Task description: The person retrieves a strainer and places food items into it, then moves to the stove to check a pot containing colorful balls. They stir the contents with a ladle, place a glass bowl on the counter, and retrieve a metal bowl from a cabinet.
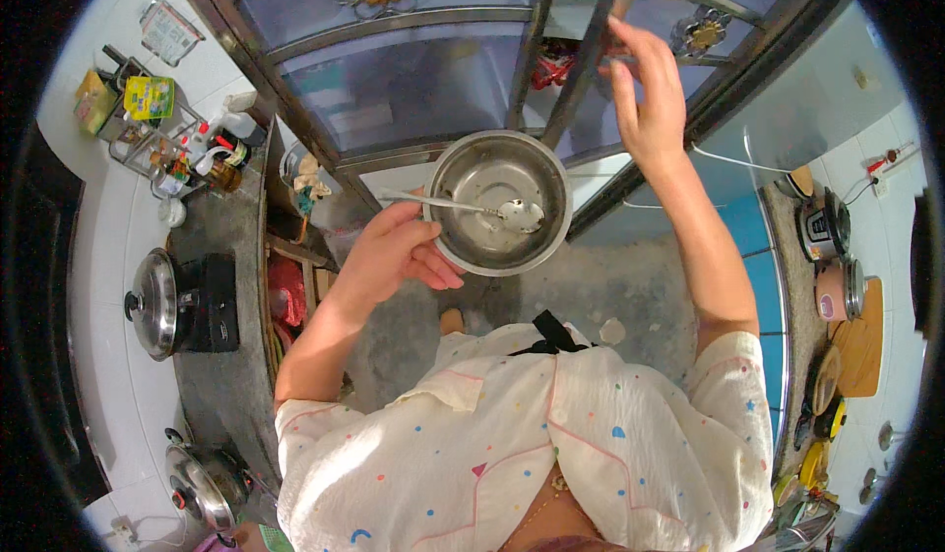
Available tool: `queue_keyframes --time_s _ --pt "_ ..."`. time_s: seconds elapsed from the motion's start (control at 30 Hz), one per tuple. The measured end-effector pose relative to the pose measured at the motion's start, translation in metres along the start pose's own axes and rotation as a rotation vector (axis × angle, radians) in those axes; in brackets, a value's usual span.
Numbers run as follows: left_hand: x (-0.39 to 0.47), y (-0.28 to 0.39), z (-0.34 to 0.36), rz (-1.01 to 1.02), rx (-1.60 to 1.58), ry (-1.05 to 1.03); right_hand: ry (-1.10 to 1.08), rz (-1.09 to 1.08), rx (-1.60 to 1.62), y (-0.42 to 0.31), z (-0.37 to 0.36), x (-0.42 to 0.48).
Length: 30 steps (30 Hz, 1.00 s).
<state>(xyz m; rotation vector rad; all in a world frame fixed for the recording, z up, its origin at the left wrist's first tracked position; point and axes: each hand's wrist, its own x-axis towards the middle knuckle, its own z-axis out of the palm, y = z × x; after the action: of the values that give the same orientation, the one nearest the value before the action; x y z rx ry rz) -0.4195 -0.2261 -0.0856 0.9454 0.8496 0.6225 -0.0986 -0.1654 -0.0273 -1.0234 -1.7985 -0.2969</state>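
My left hand [406, 253] holds a round stainless steel bowl [495, 249] by its left side. A metal spoon [458, 204] lies across the bowl; the thumb is near its handle, and its head rests inside. Dark specks and a little moisture show on the bowl's bottom. My right hand [650, 98] is raised at the metal frame [590, 57] of a glass-panelled door. Its fingers are apart, with the fingertips at the frame's edge; whether they press on it is hard to tell. Through the narrow gap between the door leaves, something red [554, 69] shows.
On the left counter [214, 397] stand a lidded pan [155, 305] on a black cooker, bottles [229, 153] and a lidded pot [203, 485]. The right counter [782, 242] bears a rice cooker [823, 227], a pink pot [838, 290] and a wooden cutting board [860, 345]. Concrete floor [620, 279] lies below.
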Motion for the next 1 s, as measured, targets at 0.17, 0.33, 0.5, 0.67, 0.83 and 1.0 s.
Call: queue_keyframes --time_s 0.17,0.33,0.5,0.67,0.83,1.0 --pt "-0.002 0.003 -0.003 0.029 0.004 -0.028 -0.096 0.027 -0.098 0.009 0.029 0.030" --pt "0.011 0.004 -0.012 0.033 0.048 -0.113 -0.203 0.113 -0.144 -0.004 0.033 0.048" --pt "0.032 0.006 -0.017 -0.007 0.086 -0.195 -0.158 0.007 -0.170 0.004 0.032 0.035" --pt "0.059 -0.003 -0.017 -0.047 0.122 -0.292 -0.136 0.256 -0.038 -0.046 0.026 -0.024" --pt "0.087 -0.036 0.017 -0.112 0.216 -0.435 -0.449 0.320 0.094 -0.088 0.033 -0.077" --pt "0.092 -0.071 0.070 -0.162 0.252 -0.564 -0.419 0.509 0.085 -0.094 -0.003 -0.136"
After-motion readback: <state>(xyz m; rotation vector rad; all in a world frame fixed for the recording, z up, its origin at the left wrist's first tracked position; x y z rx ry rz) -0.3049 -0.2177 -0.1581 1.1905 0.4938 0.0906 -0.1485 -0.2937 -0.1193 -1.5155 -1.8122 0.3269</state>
